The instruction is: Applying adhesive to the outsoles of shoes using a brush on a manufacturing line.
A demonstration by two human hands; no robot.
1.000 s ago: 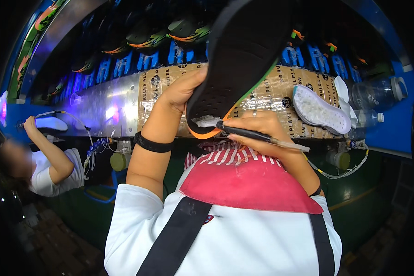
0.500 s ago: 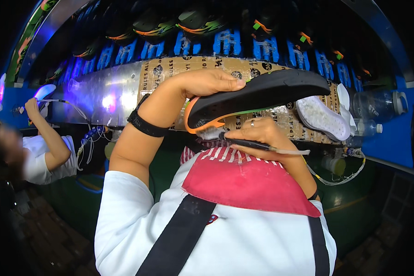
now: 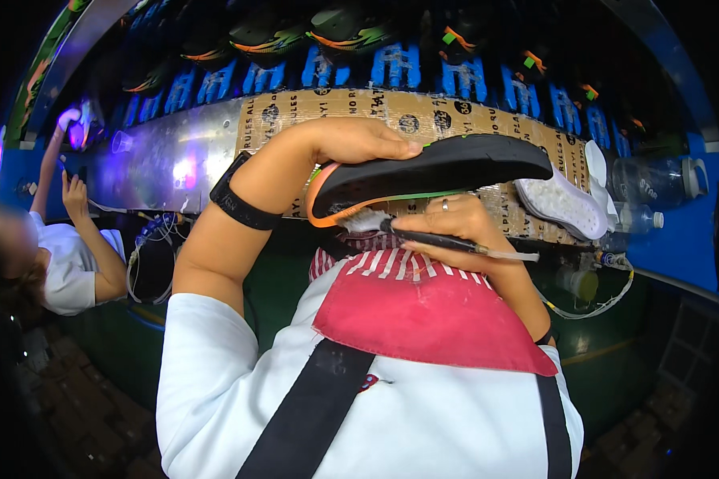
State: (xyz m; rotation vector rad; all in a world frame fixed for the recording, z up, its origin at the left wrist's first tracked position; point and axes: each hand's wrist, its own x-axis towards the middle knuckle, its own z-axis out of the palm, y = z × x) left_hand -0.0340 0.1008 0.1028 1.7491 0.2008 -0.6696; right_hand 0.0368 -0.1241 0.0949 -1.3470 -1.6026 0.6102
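Black foam-like shoe sole with an orange-to-green rim (image 3: 447, 166): held in the air above the near edge of the cardboard-covered tabletop (image 3: 256, 132), tilted on its side. Left hand (image 3: 359, 142): fingers pinching the sole's upper edge near the heel, some of the grip hidden. Right hand (image 3: 451, 223): fingers closed around a slim black-handled brush (image 3: 431, 237), its pale bristles at the orange heel rim, seemingly touching. Judged stage: brushing under way at the heel. Whether the rest of the rim is done cannot be told; no clear coating boundary shows. Sole not yet set down. To the right, a white sole-shaped piece (image 3: 563, 203) bearing whitish lumpy matter; beyond it, two clear plastic bottles (image 3: 647, 180). Behind, dark shoes with orange-green trim (image 3: 347, 36) above blue supports (image 3: 395, 64).
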